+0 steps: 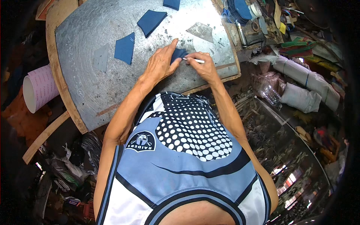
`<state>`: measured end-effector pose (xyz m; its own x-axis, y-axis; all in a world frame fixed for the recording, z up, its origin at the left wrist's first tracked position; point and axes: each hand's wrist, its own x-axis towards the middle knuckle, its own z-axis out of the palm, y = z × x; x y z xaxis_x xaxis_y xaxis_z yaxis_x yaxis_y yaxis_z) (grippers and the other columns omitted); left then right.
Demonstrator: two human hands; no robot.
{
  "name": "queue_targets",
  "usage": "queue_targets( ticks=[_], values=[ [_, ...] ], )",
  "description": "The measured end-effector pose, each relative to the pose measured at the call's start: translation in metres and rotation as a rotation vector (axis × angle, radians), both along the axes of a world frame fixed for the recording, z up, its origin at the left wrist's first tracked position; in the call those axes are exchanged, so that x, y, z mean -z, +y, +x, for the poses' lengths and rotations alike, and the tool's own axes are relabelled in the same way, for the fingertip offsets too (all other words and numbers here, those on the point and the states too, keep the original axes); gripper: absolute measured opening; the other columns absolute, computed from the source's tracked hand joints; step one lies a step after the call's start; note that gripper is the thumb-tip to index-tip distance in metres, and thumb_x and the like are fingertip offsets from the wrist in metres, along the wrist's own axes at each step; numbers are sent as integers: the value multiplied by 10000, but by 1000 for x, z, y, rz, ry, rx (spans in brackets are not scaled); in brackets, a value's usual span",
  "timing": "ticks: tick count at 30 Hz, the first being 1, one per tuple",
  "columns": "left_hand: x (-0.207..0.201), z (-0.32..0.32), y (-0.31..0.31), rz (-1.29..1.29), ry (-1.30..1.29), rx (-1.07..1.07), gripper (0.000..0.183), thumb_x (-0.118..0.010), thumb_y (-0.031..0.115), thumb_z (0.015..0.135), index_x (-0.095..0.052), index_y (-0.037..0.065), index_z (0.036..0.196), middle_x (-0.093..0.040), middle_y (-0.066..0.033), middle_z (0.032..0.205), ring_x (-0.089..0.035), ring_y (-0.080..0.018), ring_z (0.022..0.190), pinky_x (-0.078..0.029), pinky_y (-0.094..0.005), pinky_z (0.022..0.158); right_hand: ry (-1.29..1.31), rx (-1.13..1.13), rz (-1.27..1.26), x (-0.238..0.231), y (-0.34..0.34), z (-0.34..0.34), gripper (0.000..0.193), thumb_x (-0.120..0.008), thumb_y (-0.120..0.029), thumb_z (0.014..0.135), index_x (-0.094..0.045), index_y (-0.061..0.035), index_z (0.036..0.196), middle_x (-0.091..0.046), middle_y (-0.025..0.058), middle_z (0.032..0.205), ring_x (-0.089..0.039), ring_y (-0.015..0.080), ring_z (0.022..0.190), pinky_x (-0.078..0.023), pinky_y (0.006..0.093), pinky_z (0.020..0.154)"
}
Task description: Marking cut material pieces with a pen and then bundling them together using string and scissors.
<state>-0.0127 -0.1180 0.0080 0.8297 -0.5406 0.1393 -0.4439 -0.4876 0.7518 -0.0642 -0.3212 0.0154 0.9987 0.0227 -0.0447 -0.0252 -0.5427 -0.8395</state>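
On a grey metal-topped table, my left hand (162,61) lies flat over a dark blue cut piece (178,54), fingers stretched and thumb spread along its near edge. My right hand (203,68) is closed around a slim white pen (195,60), its tip at the right edge of that piece. The left hand partly covers the piece. Further left lies another blue piece (124,48) with angled sides. A blue stack (151,23) of similar shape sits beyond it, and one more blue piece (171,3) is at the far edge of view.
Two grey flat shapes (100,57) (201,32) lie on the tabletop (86,90). Blue-handled scissors (227,15), a blue stack (240,9) and tape rolls (256,10) crowd the far right. A pinkish roll (40,88) stands left; wrapped bundles (305,77) lie right.
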Motion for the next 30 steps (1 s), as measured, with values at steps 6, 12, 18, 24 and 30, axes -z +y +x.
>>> queue_targets(
  ticks=[6,12,18,24,30],
  values=[
    [-9,3,13,158,-146,-50,487,-664,120,854,-506,-15,1295,-620,-216,1112,-604,-351,934,-501,-440,833,130,574,583,-16,-32,-4,342,-533,-293,976,-693,-4,887,-674,56,796,-604,114,718,-460,244,669],
    [1,-4,7,424,-41,-87,409,-619,22,771,-555,-40,1170,-639,-205,936,-608,-363,922,-491,-439,824,11,497,440,-14,-27,-1,423,-478,-349,1009,-663,-19,820,-629,32,759,-554,111,683,-438,258,654],
    [0,30,18,289,279,35,365,-661,97,764,-592,-64,1084,-641,-253,992,-627,-409,902,-495,-444,834,174,285,312,-29,7,21,351,-464,-273,1017,-658,19,998,-667,104,910,-613,203,866,-472,314,780],
    [-12,-3,8,62,101,-16,261,-590,49,752,-599,-7,1007,-599,-194,936,-598,-365,892,-496,-452,836,22,-209,-127,-38,23,10,355,-494,-78,953,-536,-31,1302,-592,225,1245,-590,373,1133,-487,389,939],
    [15,-23,9,-344,213,-165,290,-619,69,752,-557,-7,1025,-594,-150,942,-595,-328,869,-489,-409,794,-7,-77,-152,-17,38,-6,380,-505,7,914,-536,-39,1290,-616,228,1197,-619,379,1079,-503,410,871]
  ],
)
